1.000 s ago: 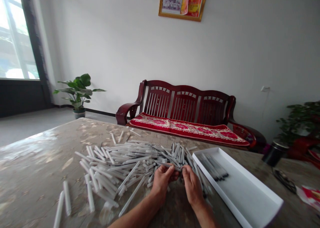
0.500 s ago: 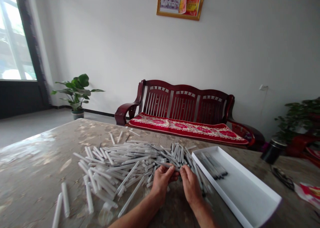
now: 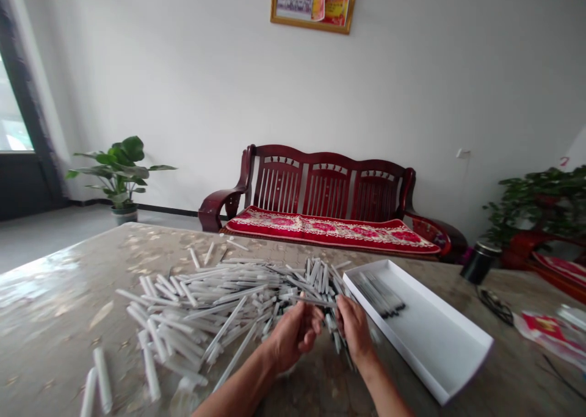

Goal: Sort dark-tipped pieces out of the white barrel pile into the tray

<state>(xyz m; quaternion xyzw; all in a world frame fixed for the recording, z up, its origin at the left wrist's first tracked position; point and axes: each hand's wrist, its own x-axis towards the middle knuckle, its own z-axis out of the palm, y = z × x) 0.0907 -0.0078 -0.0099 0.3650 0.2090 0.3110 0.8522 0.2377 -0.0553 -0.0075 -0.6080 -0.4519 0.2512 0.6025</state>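
Observation:
A slim pale pen (image 3: 319, 302) spans the gap between my two hands, over the near right side of a large pile of white and translucent pen barrels (image 3: 215, 313). My left hand (image 3: 293, 333) pinches its left end near the thumb, the other fingers curled loosely beneath. Closed fingers of my right hand (image 3: 353, 325) hold the other end; their tips are partly hidden. Dark-tipped pen pieces lie under and between the hands. Right of my right hand stands a shallow white box (image 3: 439, 337), with several clear pens with black tips (image 3: 379, 295) lined up at its far left end.
Loose white barrels (image 3: 101, 377) lie at the table's left. Along the right are a black canister (image 3: 480, 262), a dark cable (image 3: 497, 307) and a red and white packet (image 3: 544, 328). Behind the patterned table (image 3: 59, 319) stands a dark red wooden bench (image 3: 327, 185).
My hands have moved slightly apart, and the left has turned with its fingers loosened below the pen. The camera view has swung a little to the right.

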